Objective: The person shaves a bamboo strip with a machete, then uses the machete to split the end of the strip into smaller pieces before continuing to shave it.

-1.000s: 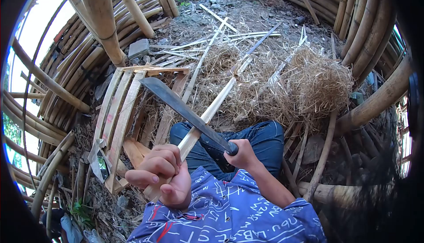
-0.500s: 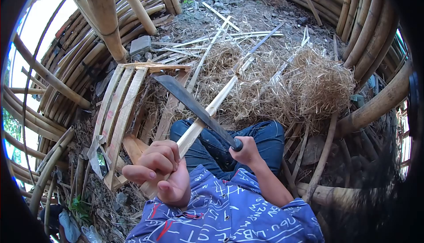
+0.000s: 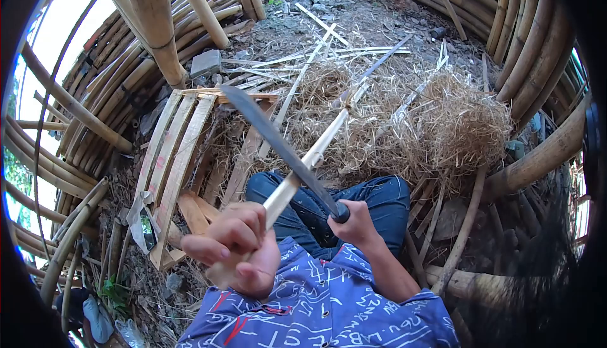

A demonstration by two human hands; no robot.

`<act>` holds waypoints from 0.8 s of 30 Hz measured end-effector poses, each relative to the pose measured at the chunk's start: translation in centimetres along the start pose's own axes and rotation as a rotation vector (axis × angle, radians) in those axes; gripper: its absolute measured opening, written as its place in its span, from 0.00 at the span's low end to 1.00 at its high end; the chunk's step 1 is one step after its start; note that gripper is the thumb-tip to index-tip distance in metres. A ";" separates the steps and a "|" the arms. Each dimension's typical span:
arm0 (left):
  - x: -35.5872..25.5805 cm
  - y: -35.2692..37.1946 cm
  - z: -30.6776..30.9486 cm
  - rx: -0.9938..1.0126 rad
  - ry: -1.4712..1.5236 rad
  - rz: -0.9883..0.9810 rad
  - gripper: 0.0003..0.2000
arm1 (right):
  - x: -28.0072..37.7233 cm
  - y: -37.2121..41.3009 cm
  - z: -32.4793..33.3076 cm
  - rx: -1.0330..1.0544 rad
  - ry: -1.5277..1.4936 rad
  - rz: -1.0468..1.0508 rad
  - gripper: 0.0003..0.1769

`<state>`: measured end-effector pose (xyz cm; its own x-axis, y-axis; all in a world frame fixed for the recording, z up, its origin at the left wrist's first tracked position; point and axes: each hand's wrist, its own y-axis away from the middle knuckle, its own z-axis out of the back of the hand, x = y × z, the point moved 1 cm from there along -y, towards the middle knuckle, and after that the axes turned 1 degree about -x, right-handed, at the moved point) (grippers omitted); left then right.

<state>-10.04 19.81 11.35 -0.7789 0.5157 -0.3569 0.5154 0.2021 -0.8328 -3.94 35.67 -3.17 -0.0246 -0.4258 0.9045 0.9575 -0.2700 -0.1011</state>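
My left hand (image 3: 237, 250) is closed around the near end of a long pale bamboo strip (image 3: 330, 131), which slants away from me over my lap toward the shavings. In my right hand (image 3: 355, 224) is the dark handle of a machete (image 3: 272, 134). Its long grey blade crosses over the strip and points up and to the left; the two meet near the middle of the blade. A small curl stands on the strip just beyond the blade. The hidden part of the strip lies behind my left fingers.
A heap of curly shavings (image 3: 461, 120) spreads ahead of my crossed legs. Thin split strips (image 3: 303, 76) lie scattered beyond it. To the left leans a slatted wooden crate (image 3: 165, 158). Bamboo poles (image 3: 148, 19) stand and lie all around, and a grey block (image 3: 205, 63) rests on the ground.
The machete blade has tilted up slightly and its tip is blurred. My left hand looks smeared and has shifted a little with the strip. The whole view has moved slightly.
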 end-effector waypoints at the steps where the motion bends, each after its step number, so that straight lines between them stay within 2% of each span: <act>1: -0.1 0.6 -0.2 0.004 0.000 0.009 0.21 | 1.3 -0.5 0.1 -0.003 -0.004 -0.009 0.09; 3: -0.2 1.3 -0.6 0.009 0.022 -0.059 0.21 | 3.6 -1.8 0.5 0.021 0.006 0.094 0.09; 7: -0.5 0.5 -0.3 -0.046 -0.097 -0.079 0.19 | 3.8 -3.6 0.3 0.063 0.056 0.081 0.09; 9: -0.4 0.5 -0.3 -0.029 -0.086 -0.096 0.19 | 2.3 -3.9 0.2 0.056 0.035 0.066 0.09; 11: -0.4 0.7 -0.3 -0.018 -0.070 -0.101 0.19 | 1.0 -4.0 0.5 0.088 0.050 -0.066 0.09; 13: -0.3 1.0 -0.5 0.025 -0.031 -0.120 0.19 | 0.9 -4.3 0.4 0.058 0.048 -0.049 0.09; 17: -0.1 -0.3 -0.5 -0.033 -0.110 -0.111 0.19 | 0.1 -4.2 0.3 -0.001 0.048 -0.015 0.09; 19: 0.0 -0.9 0.0 -0.027 -0.145 -0.112 0.19 | -1.2 -3.8 -0.4 0.021 0.050 -0.077 0.08; 21: 0.3 -1.5 0.4 -0.028 -0.143 -0.078 0.20 | -2.7 -3.5 -0.7 -0.011 0.043 -0.054 0.08; 24: 0.7 -1.9 1.1 0.013 -0.104 -0.077 0.19 | -3.5 -3.2 -0.5 0.000 0.098 -0.160 0.09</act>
<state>-11.98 18.81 12.24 -0.8491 0.4095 -0.3336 0.4489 0.2267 -0.8643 -7.10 37.60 -6.24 -0.2042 -0.4598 0.8642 0.9393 -0.3408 0.0406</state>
